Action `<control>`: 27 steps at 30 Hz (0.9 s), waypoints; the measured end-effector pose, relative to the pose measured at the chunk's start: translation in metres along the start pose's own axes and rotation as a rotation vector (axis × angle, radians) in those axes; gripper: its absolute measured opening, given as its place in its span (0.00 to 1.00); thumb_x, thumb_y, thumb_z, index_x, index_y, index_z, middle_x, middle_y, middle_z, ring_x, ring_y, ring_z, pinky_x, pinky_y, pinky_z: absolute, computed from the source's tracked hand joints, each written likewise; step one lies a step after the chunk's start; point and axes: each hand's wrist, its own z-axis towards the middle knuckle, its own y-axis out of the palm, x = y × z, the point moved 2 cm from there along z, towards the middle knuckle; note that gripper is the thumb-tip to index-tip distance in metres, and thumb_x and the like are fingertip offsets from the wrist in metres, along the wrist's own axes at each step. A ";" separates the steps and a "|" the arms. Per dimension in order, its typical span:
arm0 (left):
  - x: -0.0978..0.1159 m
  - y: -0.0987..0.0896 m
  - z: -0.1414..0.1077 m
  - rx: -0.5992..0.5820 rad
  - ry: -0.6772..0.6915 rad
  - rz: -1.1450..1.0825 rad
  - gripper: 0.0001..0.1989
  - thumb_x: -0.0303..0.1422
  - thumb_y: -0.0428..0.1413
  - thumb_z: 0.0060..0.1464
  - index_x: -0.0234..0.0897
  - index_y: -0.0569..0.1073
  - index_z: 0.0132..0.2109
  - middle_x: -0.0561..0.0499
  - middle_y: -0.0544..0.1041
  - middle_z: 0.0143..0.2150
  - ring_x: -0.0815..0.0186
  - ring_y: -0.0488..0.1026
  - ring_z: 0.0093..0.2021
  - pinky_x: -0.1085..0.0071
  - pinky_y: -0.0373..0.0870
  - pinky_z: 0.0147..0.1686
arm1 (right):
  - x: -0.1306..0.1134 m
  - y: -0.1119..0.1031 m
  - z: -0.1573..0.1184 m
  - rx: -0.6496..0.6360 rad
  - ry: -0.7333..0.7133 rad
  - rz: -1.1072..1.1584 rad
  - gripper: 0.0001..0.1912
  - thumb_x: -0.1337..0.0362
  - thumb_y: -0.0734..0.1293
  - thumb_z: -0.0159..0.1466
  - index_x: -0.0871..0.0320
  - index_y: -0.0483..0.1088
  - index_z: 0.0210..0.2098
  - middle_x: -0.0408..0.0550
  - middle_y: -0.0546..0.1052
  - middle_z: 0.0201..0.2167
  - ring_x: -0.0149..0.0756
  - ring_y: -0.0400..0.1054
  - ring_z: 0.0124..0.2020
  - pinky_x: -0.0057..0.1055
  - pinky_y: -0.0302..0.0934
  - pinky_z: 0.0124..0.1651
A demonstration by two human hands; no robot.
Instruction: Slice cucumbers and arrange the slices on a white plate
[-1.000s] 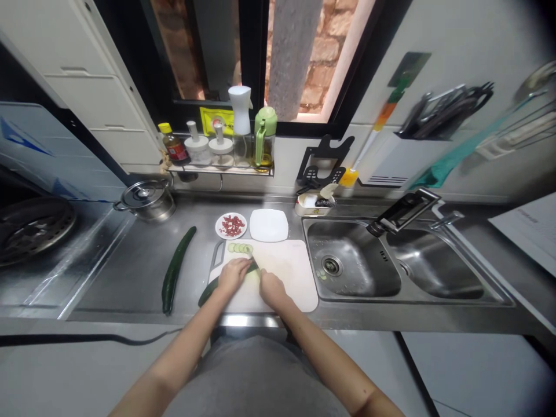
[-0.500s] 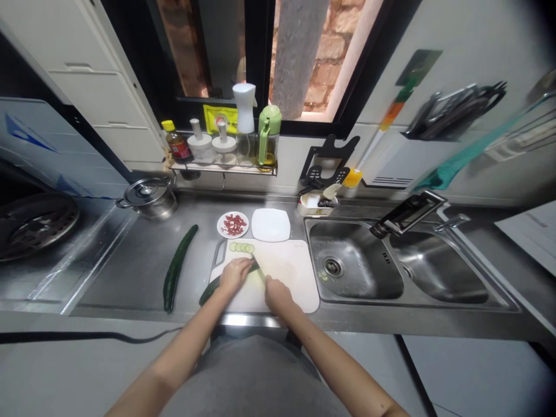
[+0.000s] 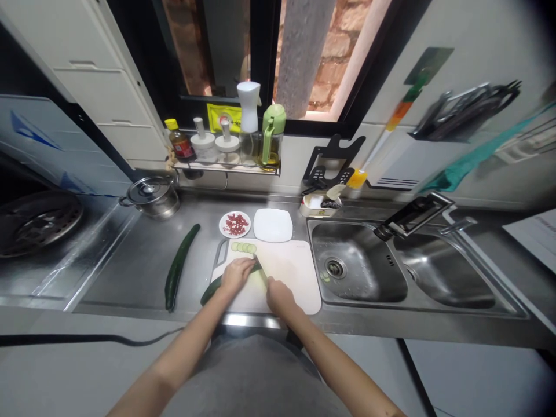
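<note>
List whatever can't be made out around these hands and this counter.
Head view throughout:
- Middle of the cucumber on the cutting board: hidden by the left hand.
- Handle of the knife: inside the right hand.
- Inside of the pot: covered by its lid.
- Print at far right: too blurred.

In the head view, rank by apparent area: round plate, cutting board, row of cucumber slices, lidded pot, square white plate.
1. Cutting board, partly covered
2. Lidded pot
3. Square white plate
4. Round plate, somewhat smaller
5. Row of cucumber slices
</note>
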 end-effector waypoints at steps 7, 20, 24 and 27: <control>0.001 0.000 0.000 0.014 0.019 0.004 0.11 0.32 0.51 0.60 0.41 0.78 0.44 0.48 0.79 0.45 0.63 0.74 0.45 0.66 0.70 0.49 | -0.001 0.004 0.004 0.008 -0.030 0.002 0.19 0.76 0.52 0.64 0.65 0.64 0.51 0.59 0.75 0.41 0.41 0.70 0.47 0.32 0.61 0.45; -0.004 0.005 -0.002 0.022 0.015 0.013 0.12 0.32 0.51 0.60 0.41 0.78 0.45 0.49 0.79 0.46 0.62 0.74 0.46 0.65 0.70 0.49 | -0.009 0.001 0.017 -0.008 0.012 0.024 0.18 0.76 0.54 0.64 0.63 0.64 0.51 0.59 0.75 0.42 0.39 0.71 0.46 0.32 0.61 0.45; -0.004 0.004 -0.001 0.015 0.018 0.006 0.12 0.32 0.51 0.60 0.41 0.78 0.45 0.49 0.79 0.46 0.63 0.74 0.46 0.66 0.70 0.49 | -0.002 0.008 0.008 0.002 0.013 0.011 0.17 0.75 0.54 0.63 0.63 0.64 0.49 0.59 0.75 0.41 0.40 0.71 0.46 0.32 0.61 0.45; -0.003 0.003 -0.001 0.021 0.018 0.000 0.12 0.33 0.51 0.61 0.41 0.78 0.45 0.49 0.79 0.45 0.63 0.74 0.46 0.66 0.70 0.49 | 0.003 0.017 0.003 0.022 -0.004 0.001 0.17 0.75 0.53 0.64 0.62 0.65 0.49 0.59 0.75 0.40 0.40 0.71 0.46 0.32 0.61 0.46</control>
